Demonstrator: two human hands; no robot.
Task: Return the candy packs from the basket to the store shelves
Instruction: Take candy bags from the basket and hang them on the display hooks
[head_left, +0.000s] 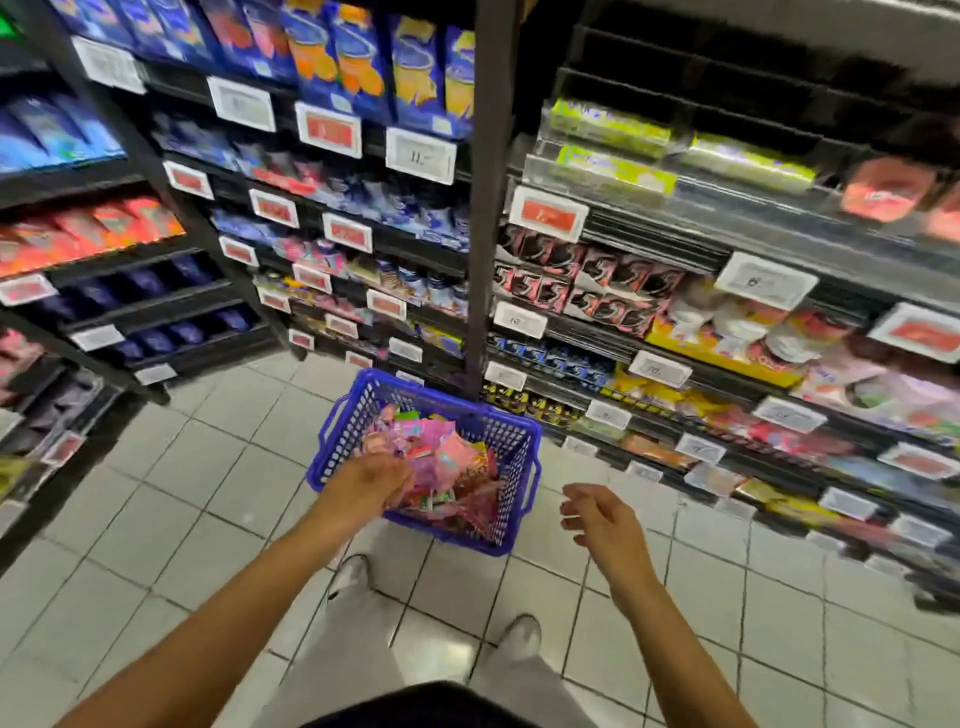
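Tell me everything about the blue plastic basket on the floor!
The blue plastic basket has lattice walls full of small holes and loop handles folded down at its ends. It stands upright on the white tiled floor by the shelves, heaped with pink candy packs. The left hand reaches into it; the right hand hangs open beside it.

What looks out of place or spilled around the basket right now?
Nothing looks spilled. The blue basket sits on the tiled floor with the candy packs heaped loosely inside it. The left hand reaches into the heap; the right hand hovers open beside the basket. Shelf detail is too blurred to judge.
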